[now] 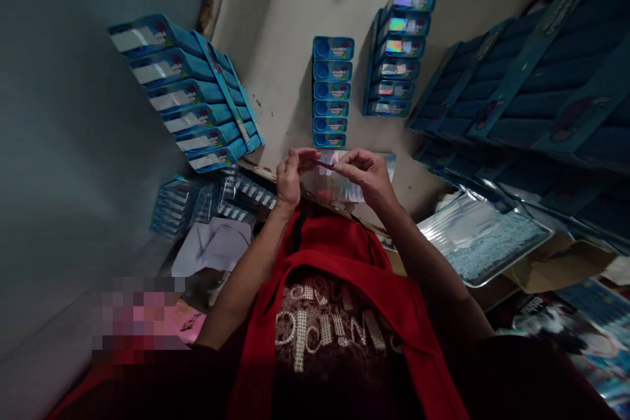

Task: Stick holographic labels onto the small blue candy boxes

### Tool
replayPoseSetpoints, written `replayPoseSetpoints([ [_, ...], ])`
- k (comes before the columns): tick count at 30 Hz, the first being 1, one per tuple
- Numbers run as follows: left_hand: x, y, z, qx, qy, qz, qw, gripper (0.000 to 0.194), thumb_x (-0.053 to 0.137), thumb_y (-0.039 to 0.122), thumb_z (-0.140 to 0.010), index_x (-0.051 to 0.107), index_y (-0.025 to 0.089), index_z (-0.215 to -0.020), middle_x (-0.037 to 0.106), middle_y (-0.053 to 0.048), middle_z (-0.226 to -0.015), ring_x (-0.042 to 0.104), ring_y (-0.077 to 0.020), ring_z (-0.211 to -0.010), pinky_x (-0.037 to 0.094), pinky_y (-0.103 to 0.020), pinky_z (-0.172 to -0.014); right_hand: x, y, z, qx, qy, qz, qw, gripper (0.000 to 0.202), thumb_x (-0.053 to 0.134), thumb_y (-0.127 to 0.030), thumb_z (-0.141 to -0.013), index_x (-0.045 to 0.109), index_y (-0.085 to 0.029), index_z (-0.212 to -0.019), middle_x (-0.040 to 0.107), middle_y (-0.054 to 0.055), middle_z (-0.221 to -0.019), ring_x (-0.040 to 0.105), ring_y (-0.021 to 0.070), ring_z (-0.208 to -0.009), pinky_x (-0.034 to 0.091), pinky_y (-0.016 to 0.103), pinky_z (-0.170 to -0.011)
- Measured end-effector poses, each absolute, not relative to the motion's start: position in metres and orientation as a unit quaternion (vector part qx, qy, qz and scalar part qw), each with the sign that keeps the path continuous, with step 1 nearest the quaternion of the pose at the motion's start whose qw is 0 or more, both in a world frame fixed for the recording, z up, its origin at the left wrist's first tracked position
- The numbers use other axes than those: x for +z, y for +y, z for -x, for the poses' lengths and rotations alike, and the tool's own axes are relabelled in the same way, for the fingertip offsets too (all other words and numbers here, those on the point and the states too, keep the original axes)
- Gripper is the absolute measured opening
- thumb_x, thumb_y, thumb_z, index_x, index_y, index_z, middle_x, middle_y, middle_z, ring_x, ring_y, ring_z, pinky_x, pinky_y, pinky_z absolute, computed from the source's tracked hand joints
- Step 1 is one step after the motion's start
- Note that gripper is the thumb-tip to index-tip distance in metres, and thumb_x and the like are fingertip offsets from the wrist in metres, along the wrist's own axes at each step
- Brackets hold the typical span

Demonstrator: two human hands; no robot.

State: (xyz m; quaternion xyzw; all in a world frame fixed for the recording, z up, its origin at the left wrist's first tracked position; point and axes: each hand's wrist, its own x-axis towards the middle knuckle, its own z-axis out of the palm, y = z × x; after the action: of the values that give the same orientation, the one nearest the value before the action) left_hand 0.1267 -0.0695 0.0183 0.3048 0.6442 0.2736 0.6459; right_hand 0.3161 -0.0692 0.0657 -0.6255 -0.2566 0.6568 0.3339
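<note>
Near the table's front edge, my left hand [291,177] and my right hand [367,176] hold a small thin dark red strip [325,165] between them, fingers pinched on its two ends. Beneath the hands lies a shiny silvery sheet [354,187] on the table. Just beyond them stands a row of several small blue boxes [332,90], their printed ends up. What the strip is cannot be made out.
A row of blue boxes with shiny fronts [396,69] stands back right. Blue packs [182,92] rise at the left, and taller blue stacks [522,79] fill the right. A tray of pale blue bits [497,236] sits lower right, beside a cardboard box [561,262].
</note>
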Motion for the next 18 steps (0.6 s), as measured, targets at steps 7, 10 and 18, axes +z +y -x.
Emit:
replayPoseSetpoints([
  [7, 0.015, -0.036, -0.129, 0.302, 0.587, -0.211, 0.721, 0.074, 0.089, 0.078, -0.068, 0.077, 0.017, -0.106, 0.081, -0.009, -0.098, 0.079, -0.0205, -0.081, 0.064, -0.036, -0.083, 0.052, -0.039, -0.318, 0.646, -0.240, 0.635, 0.350, 0.057, 0.096, -0.070, -0.061, 0.067, -0.023, -0.071, 0.055, -0.004, -0.062, 0.046, 0.0108, -0.058, 0.038, 0.026, -0.054],
  [10, 0.014, -0.025, -0.133, 0.315, 0.609, -0.192, 0.702, 0.069, 0.097, 0.069, -0.063, 0.075, 0.016, -0.101, 0.082, -0.009, -0.094, 0.076, -0.0169, -0.073, 0.064, -0.032, -0.078, 0.042, -0.029, -0.319, 0.629, -0.220, 0.651, 0.363, 0.054, 0.098, -0.065, -0.061, 0.069, -0.022, -0.072, 0.055, -0.004, -0.062, 0.041, 0.0090, -0.056, 0.033, 0.024, -0.050],
  [18, 0.002, 0.013, -0.140, 0.340, 0.625, -0.213, 0.669, 0.062, 0.095, 0.068, -0.068, 0.077, 0.015, -0.094, 0.083, -0.009, -0.089, 0.076, -0.0169, -0.070, 0.064, -0.029, -0.072, 0.028, 0.000, -0.314, 0.602, -0.203, 0.672, 0.381, 0.053, 0.097, -0.064, -0.064, 0.068, -0.021, -0.076, 0.057, -0.005, -0.063, 0.041, 0.0077, -0.052, 0.033, 0.023, -0.043],
])
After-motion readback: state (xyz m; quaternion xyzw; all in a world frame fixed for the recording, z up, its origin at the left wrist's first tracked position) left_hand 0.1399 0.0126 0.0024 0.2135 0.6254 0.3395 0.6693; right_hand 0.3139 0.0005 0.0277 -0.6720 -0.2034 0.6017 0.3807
